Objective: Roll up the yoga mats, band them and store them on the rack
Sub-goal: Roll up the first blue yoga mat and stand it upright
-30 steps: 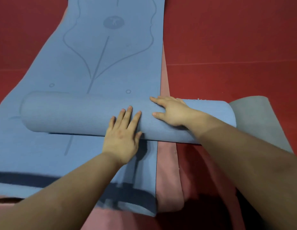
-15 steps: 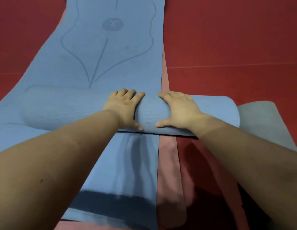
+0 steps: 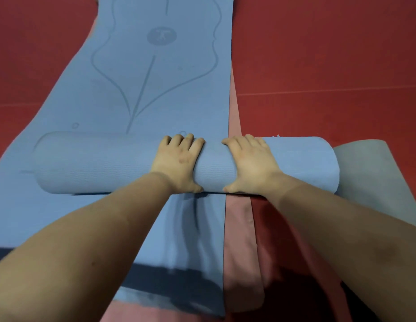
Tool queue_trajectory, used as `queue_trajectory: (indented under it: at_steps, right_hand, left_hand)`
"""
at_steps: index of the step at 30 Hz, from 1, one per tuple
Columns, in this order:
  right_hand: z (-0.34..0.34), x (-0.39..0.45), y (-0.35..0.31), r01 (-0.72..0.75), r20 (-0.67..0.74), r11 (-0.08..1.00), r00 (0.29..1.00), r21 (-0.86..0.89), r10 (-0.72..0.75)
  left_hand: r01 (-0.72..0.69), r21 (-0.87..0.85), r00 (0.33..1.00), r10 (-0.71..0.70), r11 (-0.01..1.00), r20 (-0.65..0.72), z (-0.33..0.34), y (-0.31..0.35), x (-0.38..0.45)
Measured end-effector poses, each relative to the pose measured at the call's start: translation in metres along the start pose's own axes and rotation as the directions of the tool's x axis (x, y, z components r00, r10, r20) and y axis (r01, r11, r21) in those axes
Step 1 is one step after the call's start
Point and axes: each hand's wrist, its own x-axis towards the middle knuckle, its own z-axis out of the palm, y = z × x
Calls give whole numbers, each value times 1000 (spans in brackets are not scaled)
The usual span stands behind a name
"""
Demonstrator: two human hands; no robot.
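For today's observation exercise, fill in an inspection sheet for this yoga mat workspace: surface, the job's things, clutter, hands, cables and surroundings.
Surface: red padded floor, with a seam line across it.
Job's things: blue yoga mat lying flat, with a blue roll across it; the roll's right end overhangs the flat mat's edge. Pink mat lies under the blue one. Grey mat sits beyond the roll's right end.
Clutter: nothing seen.
Hands: left hand and right hand both grip the roll, fingers curled over its top, thumbs at its near side.
Cables: nothing seen.
Surroundings: no rack or bands in view.
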Motion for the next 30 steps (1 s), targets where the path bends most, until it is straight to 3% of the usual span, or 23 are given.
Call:
queue_trajectory:
  at_steps: [4,10,12,15,18,20,22,25,27,29,30]
  right_hand:
    - [-5,-24,-11,64,33,998,997,-13,-63]
    - [-11,-94,-33,117,196,983,970,143,-144]
    - [-9,-109,-39,103,199,978,970,182,-140]
    - [-9,-106,-37,84,209,973,969,213,-129]
    - [-7,-111,-36,147,177,975,968,167,-176]
    - [8,-127,-43,203,-19,968,979,150,-203]
    - [17,-136,-53,176,-105,969,982,176,-159]
    - [18,-116,-51,103,17,983,994,152,-107]
    - [10,-88,-40,62,149,980,985,187,-90]
    - [-2,-58,-31,15,220,966,973,258,-74]
    - [-7,-47,-27,-8,240,958,969,286,-63]
  left_hand:
    - [17,-61,998,-20,998,-54,3,10,-34]
    - [-35,-221,999,34,975,-6,3,29,-117]
    - [-67,-307,996,44,949,-81,8,34,-138]
    - [-89,-486,983,-3,870,-185,12,50,-156]
    - [0,-673,987,-109,740,-121,12,61,-159]
    - [7,-680,989,-108,733,-106,13,56,-151]
    - [-2,-666,994,-71,746,-82,11,45,-134]
    - [29,-642,999,-35,766,4,7,28,-104]
    - [124,-630,991,-129,767,38,1,23,-86]
    - [121,-555,973,-210,823,-98,0,27,-88]
    - [84,-516,973,-182,852,-142,3,33,-92]
